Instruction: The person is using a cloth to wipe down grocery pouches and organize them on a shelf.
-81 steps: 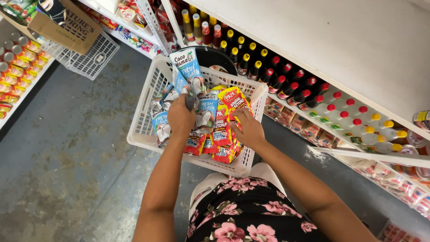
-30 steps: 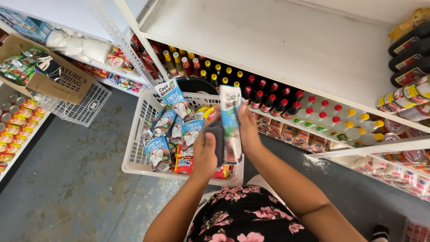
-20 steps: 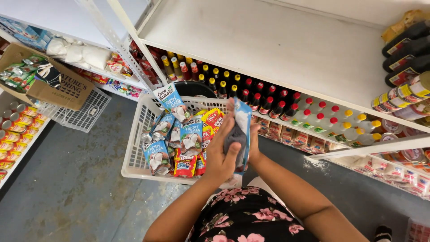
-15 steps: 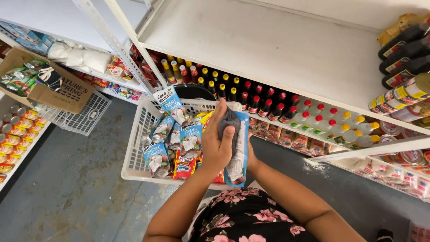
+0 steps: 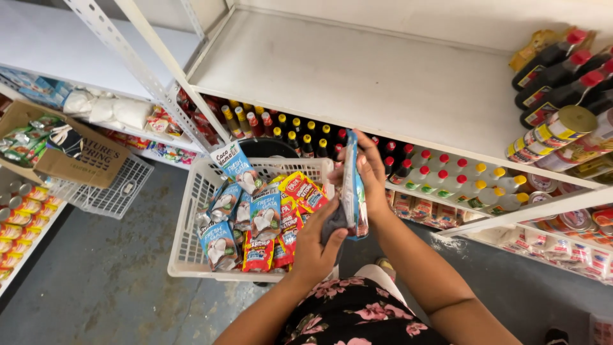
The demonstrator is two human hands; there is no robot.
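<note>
We hold blue pouch (image 5: 353, 185) upright over white basket (image 5: 191, 223): right hand (image 5: 370, 176) fingers clamped on top edge, left hand (image 5: 316, 246) fingers closed round bottom, steadying it.

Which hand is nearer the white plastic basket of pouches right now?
Left. The left hand hangs over the white plastic basket's right side, gripping the blue pouch's lower end; the right hand holds that pouch's upper part, farther right.

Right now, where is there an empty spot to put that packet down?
The wide white shelf is bare from its left post to the dark bottles at its right end. The shelf below is packed with small bottles, and the white basket is full of pouches. Both hands, left hand and right hand, hold the blue packet.
</note>
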